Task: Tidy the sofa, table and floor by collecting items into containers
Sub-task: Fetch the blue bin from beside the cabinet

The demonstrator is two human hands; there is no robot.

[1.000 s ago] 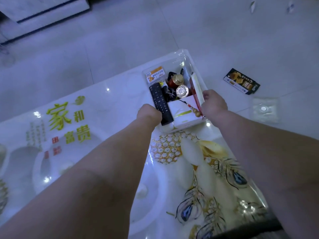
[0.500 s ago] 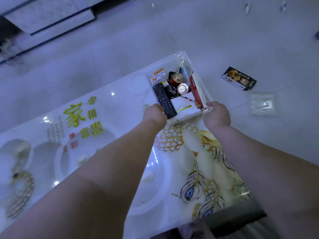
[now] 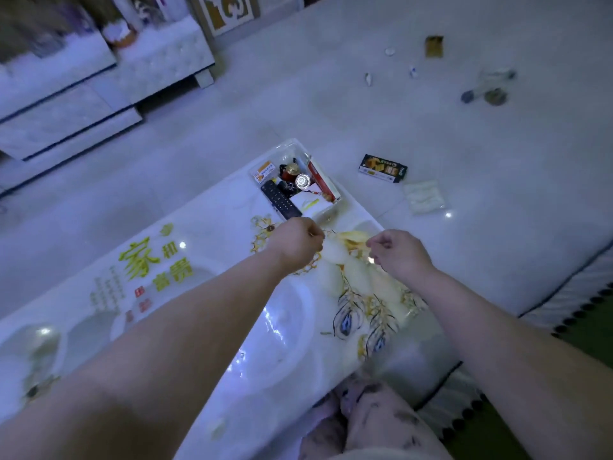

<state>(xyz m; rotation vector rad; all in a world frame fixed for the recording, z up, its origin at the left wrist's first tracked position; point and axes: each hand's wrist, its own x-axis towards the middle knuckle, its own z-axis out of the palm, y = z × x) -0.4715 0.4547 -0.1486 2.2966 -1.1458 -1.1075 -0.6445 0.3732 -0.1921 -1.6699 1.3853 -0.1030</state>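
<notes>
A clear plastic container (image 3: 292, 146) stands at the far corner of the patterned glossy table (image 3: 205, 227). It holds a black remote (image 3: 280, 202), a red box (image 3: 323, 182), a small jar with a shiny lid (image 3: 302, 181) and a white card. My left hand (image 3: 297, 242) hovers just in front of the container, fingers loosely curled, holding nothing. My right hand (image 3: 399, 252) is to its right over the table, also loosely curled and empty. Neither hand touches the container.
On the floor beyond the table lie a dark snack box (image 3: 383, 168), a clear packet (image 3: 424, 196), a small brown pack (image 3: 434, 46) and several scraps near a clear object (image 3: 491, 88). A low white cabinet (image 3: 66, 111) stands far left. A fringed rug (image 3: 580, 293) is at right.
Both hands gripped the container's near edge earlier; they have let go and drawn back toward me. The container now rests on the table corner. The view has tilted up.
</notes>
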